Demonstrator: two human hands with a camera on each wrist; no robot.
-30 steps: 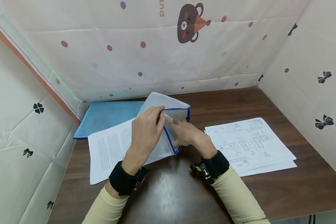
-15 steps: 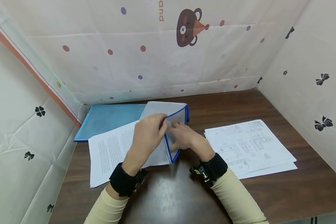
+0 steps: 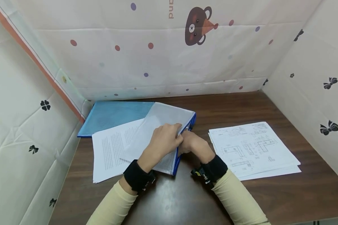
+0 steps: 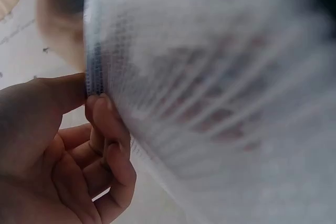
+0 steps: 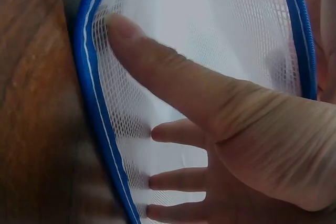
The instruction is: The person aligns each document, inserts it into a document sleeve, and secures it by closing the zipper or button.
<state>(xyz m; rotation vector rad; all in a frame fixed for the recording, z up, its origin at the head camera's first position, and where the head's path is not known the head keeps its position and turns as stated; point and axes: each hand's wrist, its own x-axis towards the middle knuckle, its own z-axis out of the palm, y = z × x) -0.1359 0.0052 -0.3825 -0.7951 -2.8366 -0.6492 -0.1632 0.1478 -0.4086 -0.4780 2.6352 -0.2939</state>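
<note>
A white mesh zipper pouch point(image 3: 170, 114) with blue edging lies tilted in the middle of the table, its mouth facing right. My left hand point(image 3: 164, 139) pinches the near lip of that mouth between thumb and fingers, and the left wrist view shows the mesh point(image 4: 210, 108) bulging beside this grip. Inside the opening is my right hand point(image 5: 247, 124), its thumb and fingers spread straight against the mesh between the blue zipper edges point(image 5: 97, 77). From the head view most of the right fingers are hidden by the pouch.
Printed text sheets point(image 3: 108, 153) lie partly under the pouch on the left. Behind them is a blue mesh pouch point(image 3: 118, 114). A stack of sheets with technical drawings point(image 3: 253, 150) rests to the right on the wooden table point(image 3: 228, 106). Patterned cloth walls point(image 3: 101, 68) surround the table.
The mouth of the white pouch has turned and tipped down toward the right. My left hand has moved right with its lip, and my right hand has gone deeper inside.
</note>
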